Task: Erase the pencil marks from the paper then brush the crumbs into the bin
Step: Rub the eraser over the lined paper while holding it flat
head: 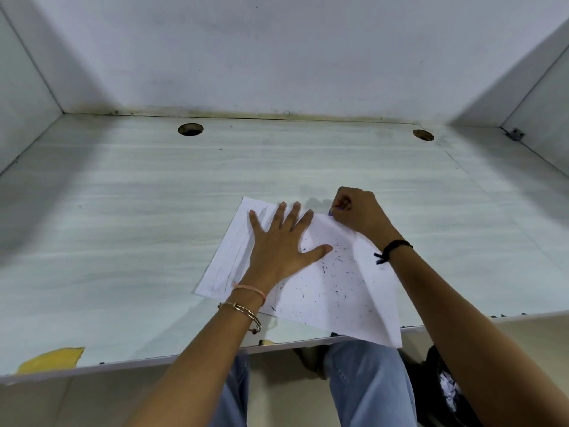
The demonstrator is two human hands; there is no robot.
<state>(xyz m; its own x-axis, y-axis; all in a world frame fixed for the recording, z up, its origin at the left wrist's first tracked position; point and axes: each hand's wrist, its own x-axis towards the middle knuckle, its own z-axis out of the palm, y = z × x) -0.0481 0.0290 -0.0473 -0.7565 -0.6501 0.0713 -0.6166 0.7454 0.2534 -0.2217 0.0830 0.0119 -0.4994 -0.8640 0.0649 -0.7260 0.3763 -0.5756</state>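
A white sheet of paper (338,291) lies tilted on the desk, its near right corner hanging over the front edge. Faint pencil lines (237,260) run along its left side, and several dark eraser crumbs (335,272) are scattered over its middle. My left hand (277,241) lies flat on the paper with fingers spread, pinning it down. My right hand (360,211) is closed around a small blue-purple eraser (332,212), whose tip touches the paper's far right edge. A black bin (443,386) holding bits of white paper stands under the desk at the right.
The pale wood-grain desk (154,226) is boxed in by white walls at the back and both sides. Two round cable holes (190,129) (423,135) sit near the back. A yellow scrap (49,360) lies at the front left edge. My knees in jeans (366,380) are below.
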